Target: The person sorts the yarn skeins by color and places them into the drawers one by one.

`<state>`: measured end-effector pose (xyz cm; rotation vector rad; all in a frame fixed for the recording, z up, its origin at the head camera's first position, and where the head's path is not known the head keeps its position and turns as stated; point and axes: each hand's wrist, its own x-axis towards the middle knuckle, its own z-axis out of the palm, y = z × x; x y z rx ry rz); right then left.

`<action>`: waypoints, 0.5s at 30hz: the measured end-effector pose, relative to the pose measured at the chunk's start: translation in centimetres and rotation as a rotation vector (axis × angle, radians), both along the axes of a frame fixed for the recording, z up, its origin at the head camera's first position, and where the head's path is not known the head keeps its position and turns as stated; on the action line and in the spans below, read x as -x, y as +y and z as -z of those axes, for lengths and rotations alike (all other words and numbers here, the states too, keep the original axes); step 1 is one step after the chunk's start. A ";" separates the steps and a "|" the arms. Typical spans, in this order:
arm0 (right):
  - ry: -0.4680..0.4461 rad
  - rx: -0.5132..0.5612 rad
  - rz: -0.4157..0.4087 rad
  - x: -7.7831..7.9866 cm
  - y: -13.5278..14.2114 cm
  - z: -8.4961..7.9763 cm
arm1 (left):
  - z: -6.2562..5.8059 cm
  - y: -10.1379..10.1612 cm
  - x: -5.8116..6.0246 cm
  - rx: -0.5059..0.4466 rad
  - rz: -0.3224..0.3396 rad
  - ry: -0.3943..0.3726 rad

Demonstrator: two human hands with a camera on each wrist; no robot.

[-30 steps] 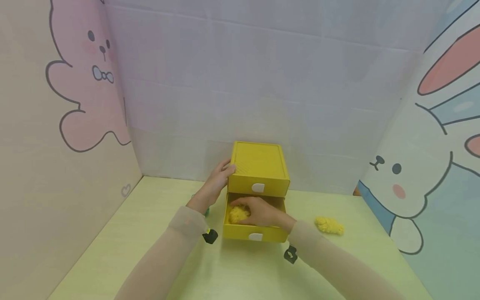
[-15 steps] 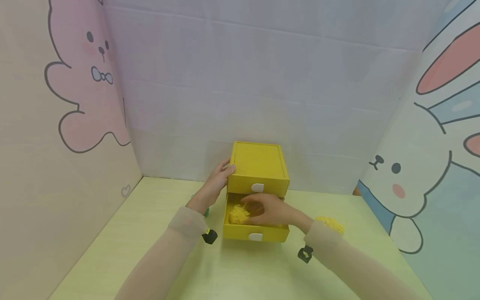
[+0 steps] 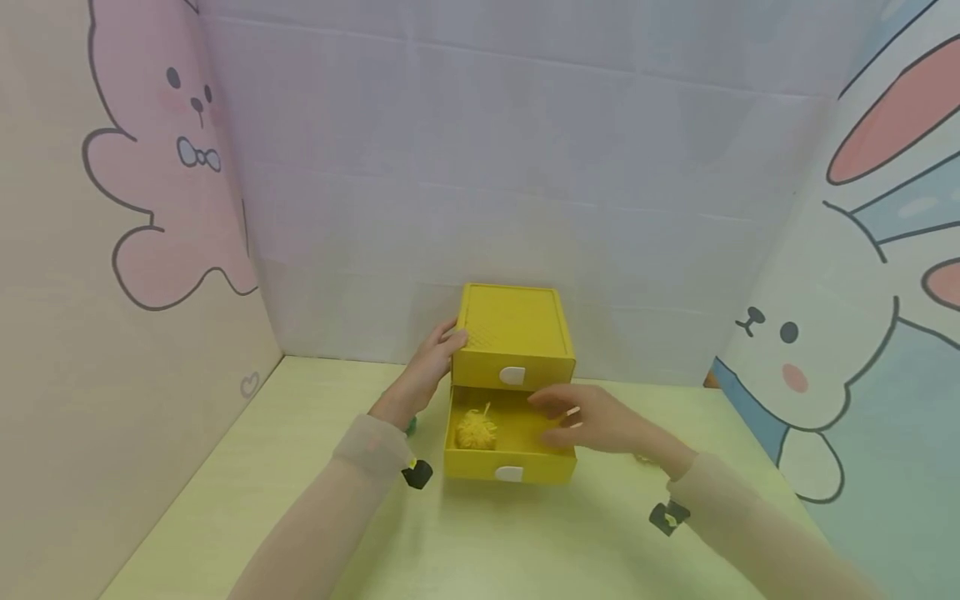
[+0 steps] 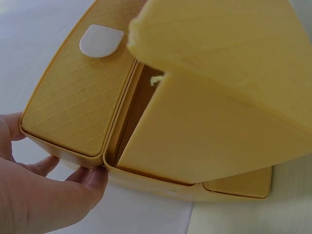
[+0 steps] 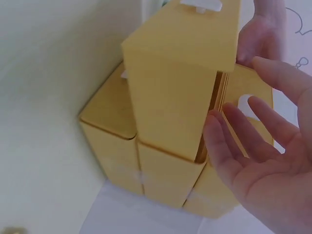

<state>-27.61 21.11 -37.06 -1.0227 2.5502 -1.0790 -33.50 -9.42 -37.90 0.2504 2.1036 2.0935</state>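
In the head view a yellow drawer cabinet (image 3: 513,321) stands against the back wall. Below its shut top drawer, another drawer (image 3: 510,467) is pulled out. A yellow yarn bundle (image 3: 476,429) lies in that drawer's left side, with a loose end sticking up. My left hand (image 3: 423,375) grips the cabinet's upper left edge, its fingertips against the side panel in the left wrist view. At the drawer's right side hovers my right hand (image 3: 592,417), holding nothing. Its fingers are spread and slightly bent in the right wrist view, beside the drawer (image 5: 170,97).
A lowest drawer (image 5: 109,105) is shut under the pulled-out one. Another yellow yarn piece (image 3: 647,458) lies on the table at the right, mostly behind my right forearm. A small green thing (image 3: 411,427) sits behind my left wrist. Printed walls (image 3: 525,167) enclose the table.
My right hand has let go of the yarn bundle and moved right, to the drawer's right side. The bundle stays in the drawer. The left hand keeps its hold on the cabinet.
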 end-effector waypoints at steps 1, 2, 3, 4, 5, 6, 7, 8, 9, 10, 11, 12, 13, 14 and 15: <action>-0.006 0.010 0.006 -0.2 0.4 0.0 | 0.0 0.0 0.0 -0.001 0.001 0.000; -0.018 0.020 0.015 -0.3 0.9 0.0 | 0.0 -0.1 0.0 0.000 0.000 -0.003; -0.025 0.029 0.023 -0.5 1.3 0.1 | 0.0 -0.1 0.0 0.001 0.002 -0.005; -0.032 0.036 0.031 -0.6 1.8 0.2 | 0.1 -0.1 0.0 0.002 0.001 -0.007; -0.037 0.041 0.040 -0.8 2.2 0.3 | 0.1 -0.1 0.1 0.002 0.001 -0.009; -0.043 0.048 0.049 -0.9 2.7 0.3 | 0.1 -0.1 0.1 0.003 0.001 -0.012; -0.043 0.050 0.055 -1.0 3.1 0.4 | 0.1 0.0 0.1 0.003 -0.001 -0.015; -0.041 0.050 0.063 -1.1 3.5 0.5 | 0.1 0.0 0.1 0.005 -0.002 -0.018; -0.031 0.048 0.065 -1.1 3.9 0.5 | 0.1 0.0 0.1 0.003 -0.002 -0.019; -0.028 0.043 0.075 -1.1 4.3 0.6 | 0.0 0.0 0.0 0.003 -0.005 -0.021; -0.024 0.038 0.083 -1.2 4.7 0.7 | 0.0 0.0 0.0 0.005 -0.005 -0.021; -0.019 0.032 0.086 -1.2 5.0 0.7 | 0.0 0.0 0.0 0.008 -0.007 -0.023; -0.011 0.025 0.086 -1.2 5.3 0.8 | 0.0 0.0 0.0 0.009 -0.008 -0.024; -0.002 0.016 0.089 -1.2 5.7 0.9 | 0.0 0.0 0.0 0.010 -0.008 -0.024; 0.005 0.008 0.090 -1.2 6.0 1.0 | 0.0 0.0 0.0 0.011 -0.008 -0.024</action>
